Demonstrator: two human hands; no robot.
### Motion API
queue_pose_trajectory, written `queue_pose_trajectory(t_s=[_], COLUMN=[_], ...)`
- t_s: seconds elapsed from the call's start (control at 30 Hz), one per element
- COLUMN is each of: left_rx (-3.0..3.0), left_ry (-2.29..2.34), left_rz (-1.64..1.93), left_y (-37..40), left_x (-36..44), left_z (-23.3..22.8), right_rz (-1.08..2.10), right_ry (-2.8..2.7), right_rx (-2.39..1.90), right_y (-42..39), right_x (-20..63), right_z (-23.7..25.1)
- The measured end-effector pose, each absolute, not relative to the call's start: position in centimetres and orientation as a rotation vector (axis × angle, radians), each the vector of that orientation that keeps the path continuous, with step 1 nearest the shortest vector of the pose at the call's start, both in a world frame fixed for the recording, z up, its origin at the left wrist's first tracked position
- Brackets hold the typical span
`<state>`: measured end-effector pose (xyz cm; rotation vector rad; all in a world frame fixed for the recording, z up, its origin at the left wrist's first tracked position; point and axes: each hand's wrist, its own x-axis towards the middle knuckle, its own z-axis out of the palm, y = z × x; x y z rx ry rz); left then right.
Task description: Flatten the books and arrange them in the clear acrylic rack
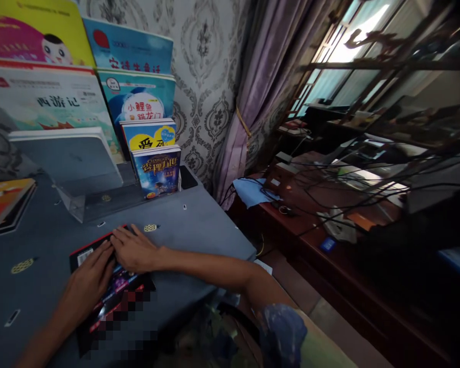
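both hands are lying flat on a dark book with red edging (85, 254) near the front edge of the grey table (199, 225). the left hand (87, 282) is pressing down on the cover, fingers stretched out and close together, gripping nothing. the right hand (133, 250) is resting on the book's upper right corner, fingers flat and slightly spread, also not gripping anything. behind the book a clear acrylic stand (88, 202) is holding rows of children's books (157, 171). a purple curtain (253, 87) is hanging to the right.
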<state>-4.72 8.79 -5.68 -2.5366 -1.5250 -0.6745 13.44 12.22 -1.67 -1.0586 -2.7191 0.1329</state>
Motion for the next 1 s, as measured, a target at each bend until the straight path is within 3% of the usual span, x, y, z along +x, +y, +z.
queue_pose_trajectory(t_s=[0.37, 1.0], left_rx=[-2.479, -2.285], left_ry=[-1.428, -1.92], left_rz=[-0.811, -0.386], left_y=[8.7, 7.1], left_x=[-4.6, -3.6], left_z=[-5.8, -3.9], right_rz=[0.321, 0.366], right_ry=[-2.596, -2.596], right_rx=[-1.18, -1.253], right_y=[14.1, 14.1], right_x=[13.8, 13.6], right_z=[-2.1, -3.0])
